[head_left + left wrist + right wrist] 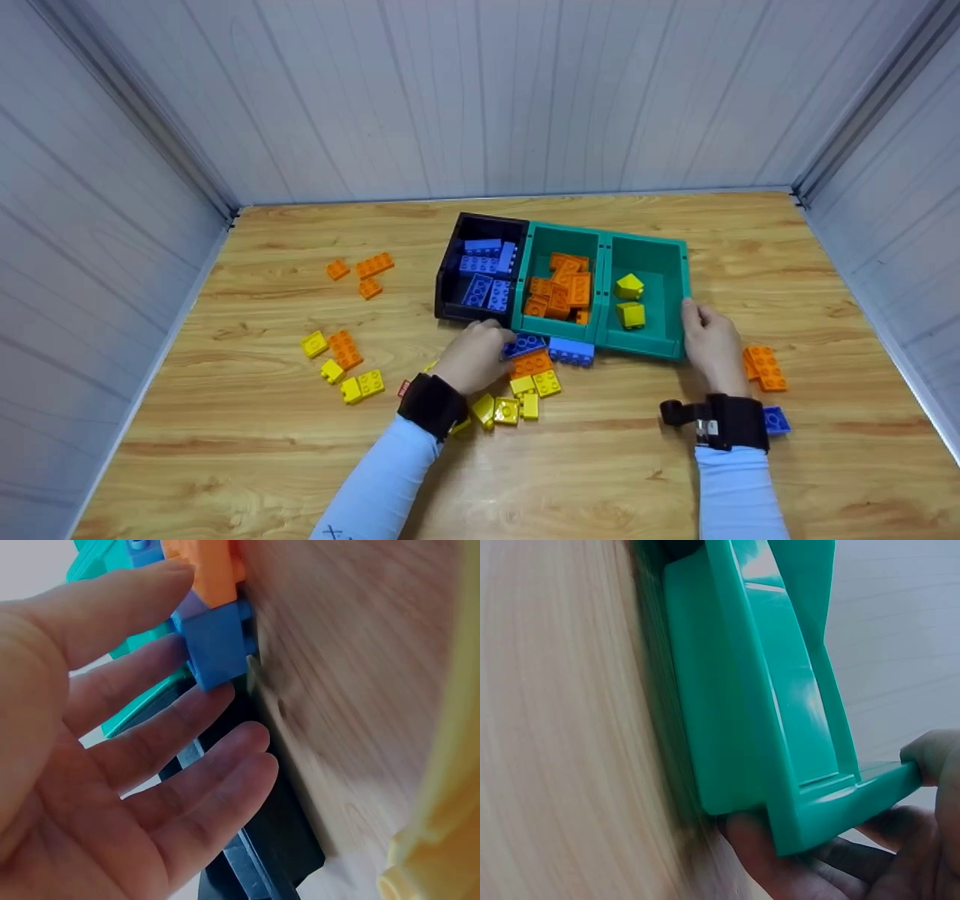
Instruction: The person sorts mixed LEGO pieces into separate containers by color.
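Plastic bins [602,300]: one black, two green
Left hand [474,360]: fingers loose at one blue plastic brick [525,346]
Right hand [715,349]: grips right green bin [664,300], two yellow bricks [631,315] inside

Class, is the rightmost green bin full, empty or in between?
In between: two yellow blocks lie in the rightmost green bin, much of its floor bare.

We can read no words or numbers. Red tag [404,388] on the left wristband [433,407]: pale lettering, too small for us. Left sleeve [384,480]: dark X-like pen mark [331,532], rest unclear.
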The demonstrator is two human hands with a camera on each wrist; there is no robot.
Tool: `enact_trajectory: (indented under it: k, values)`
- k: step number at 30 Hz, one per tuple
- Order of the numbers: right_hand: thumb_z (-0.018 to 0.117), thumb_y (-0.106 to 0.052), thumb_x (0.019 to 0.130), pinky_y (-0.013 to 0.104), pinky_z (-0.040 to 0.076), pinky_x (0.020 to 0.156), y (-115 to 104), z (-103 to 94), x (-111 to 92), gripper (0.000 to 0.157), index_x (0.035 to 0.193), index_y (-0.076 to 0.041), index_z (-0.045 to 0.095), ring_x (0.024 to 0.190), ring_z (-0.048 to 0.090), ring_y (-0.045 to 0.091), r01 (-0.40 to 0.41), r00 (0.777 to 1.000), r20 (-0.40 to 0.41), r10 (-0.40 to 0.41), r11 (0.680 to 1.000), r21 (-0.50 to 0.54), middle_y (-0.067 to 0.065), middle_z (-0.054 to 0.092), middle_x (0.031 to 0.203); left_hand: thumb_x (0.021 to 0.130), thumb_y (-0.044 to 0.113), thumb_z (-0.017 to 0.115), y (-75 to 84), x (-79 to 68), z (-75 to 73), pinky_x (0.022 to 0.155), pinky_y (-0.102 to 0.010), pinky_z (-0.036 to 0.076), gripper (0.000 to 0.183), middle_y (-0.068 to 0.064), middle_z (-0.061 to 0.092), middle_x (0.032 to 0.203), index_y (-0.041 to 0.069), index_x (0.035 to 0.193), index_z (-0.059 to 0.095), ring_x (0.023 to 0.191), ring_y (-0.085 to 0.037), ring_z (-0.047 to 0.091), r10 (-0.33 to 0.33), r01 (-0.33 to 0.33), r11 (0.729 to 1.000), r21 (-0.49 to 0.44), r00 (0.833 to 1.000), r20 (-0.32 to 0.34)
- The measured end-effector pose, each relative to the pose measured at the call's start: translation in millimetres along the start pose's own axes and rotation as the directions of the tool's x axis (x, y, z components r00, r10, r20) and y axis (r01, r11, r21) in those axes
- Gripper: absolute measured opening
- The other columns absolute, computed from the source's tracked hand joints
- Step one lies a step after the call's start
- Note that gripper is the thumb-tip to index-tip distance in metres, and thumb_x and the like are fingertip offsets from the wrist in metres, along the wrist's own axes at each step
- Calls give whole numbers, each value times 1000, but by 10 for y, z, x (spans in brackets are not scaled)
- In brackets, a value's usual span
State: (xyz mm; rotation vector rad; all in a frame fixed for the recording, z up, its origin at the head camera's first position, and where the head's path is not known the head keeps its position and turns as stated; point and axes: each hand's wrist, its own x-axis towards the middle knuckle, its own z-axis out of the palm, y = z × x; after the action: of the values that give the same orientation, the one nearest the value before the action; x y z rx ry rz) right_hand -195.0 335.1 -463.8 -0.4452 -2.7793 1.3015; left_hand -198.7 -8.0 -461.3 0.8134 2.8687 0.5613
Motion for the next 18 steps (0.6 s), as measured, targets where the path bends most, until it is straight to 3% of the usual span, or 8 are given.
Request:
enact_trajectory:
  k: [10, 14, 18]
  values:
    - [26, -53, 104, 43, 41, 82, 6, 10, -4, 67, 123, 2, 59, 100, 48, 34, -12, 1000, 11, 12, 1000, 20, 23, 53, 118, 87, 19, 77, 53, 4, -15, 86, -38, 53, 22, -7, 70, 97, 5, 104, 74, 91, -23, 65, -57, 56, 998, 32, 997, 49]
    - [27, -53, 104, 46, 42, 88, 5, 5, -4, 68, 127, 3, 58, 103, 48, 34, -12, 1000, 13, 12, 999, 32, 23, 53, 121, 85, 15, 78, 62, -60, -88, 83, -38, 54, 18, -6, 70, 94, 4, 99, 74, 88, -22, 65, -65, 65, 998, 0, 995, 71]
    - [27, -53, 104, 43, 41, 83, 1, 2, -3, 67, 122, 3, 59, 100, 48, 33, -5, 1000, 16, 4, 999, 33, 22, 53, 117, 83, 10, 78, 52, -153, -217, 83, -38, 55, 16, -8, 71, 95, 3, 97, 75, 88, -23, 66, -50, 52, 998, -43, 997, 53]
